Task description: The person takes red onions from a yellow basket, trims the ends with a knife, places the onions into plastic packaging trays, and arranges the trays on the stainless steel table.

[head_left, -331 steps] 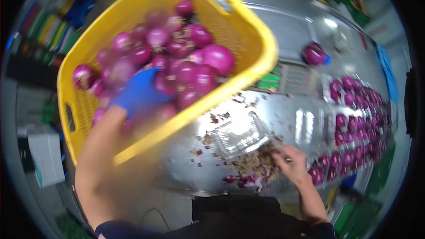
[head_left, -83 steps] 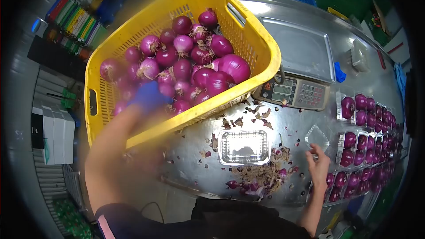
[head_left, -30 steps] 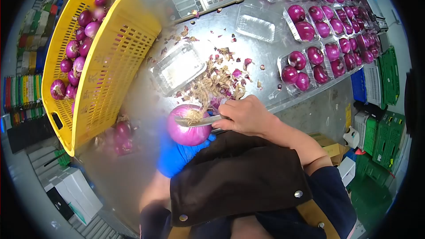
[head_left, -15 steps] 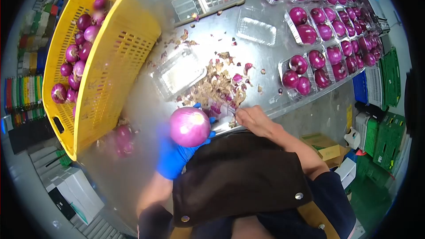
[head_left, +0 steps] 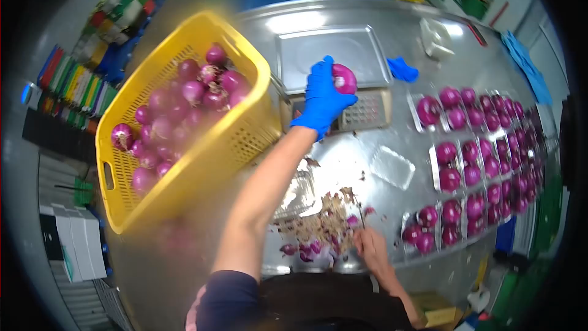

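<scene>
My left hand [head_left: 326, 99], in a blue glove, is closed round a red onion [head_left: 345, 79]. It reaches over the digital scale [head_left: 327, 49], above the border of the weighing plate and the keypad. Whether the onion touches the plate I cannot tell. Near the front edge of the steel table, my bare right hand [head_left: 372, 250] grips a small knife [head_left: 361, 219], its thin blade pointing away from me. Onion skins and peelings [head_left: 327, 224] lie just left of that hand. Partly behind my left forearm is a clear plastic tray [head_left: 300, 193].
A yellow basket [head_left: 248, 138] full of red onions stands at the left. Several clear trays of onions [head_left: 450, 178] fill the right side. Another clear tray [head_left: 392, 167] lies mid-table. A crumpled blue glove [head_left: 402, 69] rests right of the scale.
My left hand has carried the onion from close to my body forward to the scale. My right hand still holds the knife by the peelings. The camera view has tilted up, showing the whole scale.
</scene>
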